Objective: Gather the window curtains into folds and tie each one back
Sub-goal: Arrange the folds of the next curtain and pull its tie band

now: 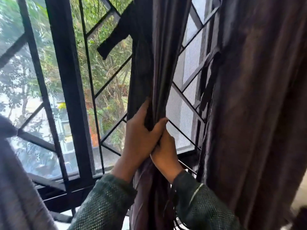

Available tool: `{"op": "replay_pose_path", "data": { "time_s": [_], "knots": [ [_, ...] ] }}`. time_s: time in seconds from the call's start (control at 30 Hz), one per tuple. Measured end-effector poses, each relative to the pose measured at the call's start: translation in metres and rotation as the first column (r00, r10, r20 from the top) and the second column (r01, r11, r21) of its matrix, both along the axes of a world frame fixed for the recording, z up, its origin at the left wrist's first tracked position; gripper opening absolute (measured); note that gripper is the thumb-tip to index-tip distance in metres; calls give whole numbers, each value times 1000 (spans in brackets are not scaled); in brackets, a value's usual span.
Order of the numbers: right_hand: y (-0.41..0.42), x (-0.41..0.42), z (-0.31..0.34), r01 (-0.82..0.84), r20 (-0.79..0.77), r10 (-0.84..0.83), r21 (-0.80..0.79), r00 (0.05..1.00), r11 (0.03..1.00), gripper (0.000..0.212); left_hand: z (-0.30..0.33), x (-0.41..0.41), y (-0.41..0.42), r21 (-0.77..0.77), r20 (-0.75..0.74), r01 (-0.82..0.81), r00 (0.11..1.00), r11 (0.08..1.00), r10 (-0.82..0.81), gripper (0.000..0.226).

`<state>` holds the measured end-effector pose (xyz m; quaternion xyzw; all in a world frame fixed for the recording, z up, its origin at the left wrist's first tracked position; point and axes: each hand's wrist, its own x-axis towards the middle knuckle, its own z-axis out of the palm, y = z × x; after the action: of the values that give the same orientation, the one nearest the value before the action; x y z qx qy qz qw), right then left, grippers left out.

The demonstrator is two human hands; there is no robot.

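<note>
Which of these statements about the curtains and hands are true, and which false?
1. Both hands grip the middle curtain. True.
2. The left hand sits below the right hand. False: it is above.
3. The right curtain is held by a hand. False: it hangs free.
4. A metal grille covers the window. True.
5. The sleeves are white. False: dark green.

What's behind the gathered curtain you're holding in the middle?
Behind the gathered curtain, gripped by the left hand and right hand, runs the window grille with mesh. Trees show beyond. The part directly behind the fabric is hidden.
</note>
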<state>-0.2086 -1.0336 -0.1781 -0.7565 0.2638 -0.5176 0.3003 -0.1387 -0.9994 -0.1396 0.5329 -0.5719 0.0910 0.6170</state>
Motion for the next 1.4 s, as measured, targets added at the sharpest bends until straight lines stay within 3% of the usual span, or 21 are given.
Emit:
{"op": "replay_pose_path", "data": {
  "time_s": [0.07,0.2,0.4,0.53,0.7,0.83,0.9,0.97,1.03,1.1,1.2,1.27,1.4],
  "knots": [
    [1,-5,-18,-3,-49,4,28,999,1000,45,-18,6,6,54,19,-40,999,998,39,74],
    [8,-14,-57,51,-33,-49,90,998,995,103,-42,13,22,95,96,-118,989,988,109,88],
    [37,-29,-66,192,31,-192,4,981,981,117,-63,15,39,10,98,-206,974,979,204,79],
    [59,-42,-65,351,72,-344,-124,936,928,114,-72,7,52,46,100,-131,987,990,126,80],
    [85,-57,-68,557,25,-592,-375,805,741,101,-74,-9,70,131,86,-62,995,989,51,85],
    [101,-66,-69,516,-35,-602,-476,798,712,88,-70,-17,88,70,70,-65,996,995,60,86],
    [107,-68,-71,453,-33,-507,-401,861,796,81,-69,-18,100,34,118,-47,992,998,43,85],
    [116,-70,-70,412,-33,-427,-200,904,889,82,-72,-16,108,-1,206,-51,977,999,50,82],
    [118,-70,-72,412,-81,-411,2,908,911,84,-77,-12,107,-20,238,-50,970,999,53,78],
    [113,-68,-75,440,-147,-423,119,894,890,77,-79,-9,105,-20,192,-48,980,999,51,60],
    [116,-61,-76,471,-281,-431,93,857,877,64,-77,-8,104,42,50,-41,998,998,38,43],
    [123,-53,-82,467,-390,-415,44,822,883,60,-74,-10,104,68,-25,-9,1000,998,11,49],
    [144,-35,-94,422,-640,-345,-37,686,906,68,-73,-16,103,97,46,19,999,995,-23,57]
  ]
}}
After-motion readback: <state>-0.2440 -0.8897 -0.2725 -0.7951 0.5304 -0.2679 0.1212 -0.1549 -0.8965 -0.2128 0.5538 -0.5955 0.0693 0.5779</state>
